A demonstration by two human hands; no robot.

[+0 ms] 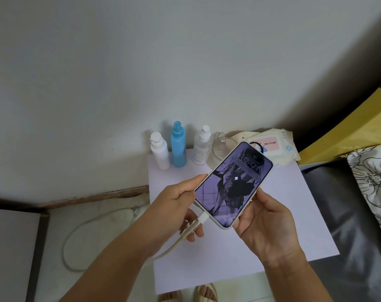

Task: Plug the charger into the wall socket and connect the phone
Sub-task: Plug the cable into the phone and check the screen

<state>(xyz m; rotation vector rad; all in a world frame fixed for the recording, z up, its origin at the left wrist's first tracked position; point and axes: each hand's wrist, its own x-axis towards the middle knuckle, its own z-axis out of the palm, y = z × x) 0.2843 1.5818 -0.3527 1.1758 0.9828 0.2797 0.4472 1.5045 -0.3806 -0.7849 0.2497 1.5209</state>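
A phone [233,184] with a lit purple lock screen is held tilted above a small white table [289,219]. My right hand [265,225] grips its lower right edge from below. My left hand [180,201] touches the phone's left edge with the thumb, while its fingers hold the charging cable [185,236] just behind the white connector [203,219], which sits in the phone's bottom port. The cable loops down across the floor on the left toward the wall. Neither the charger block nor the wall socket is in view.
At the table's back stand a white bottle [160,151], a blue spray bottle [178,147], a clear spray bottle [202,147] and a glass jar [221,151]. A wet-wipes pack [274,144] lies behind the phone. A bed with a flowered pillow [372,177] is on the right.
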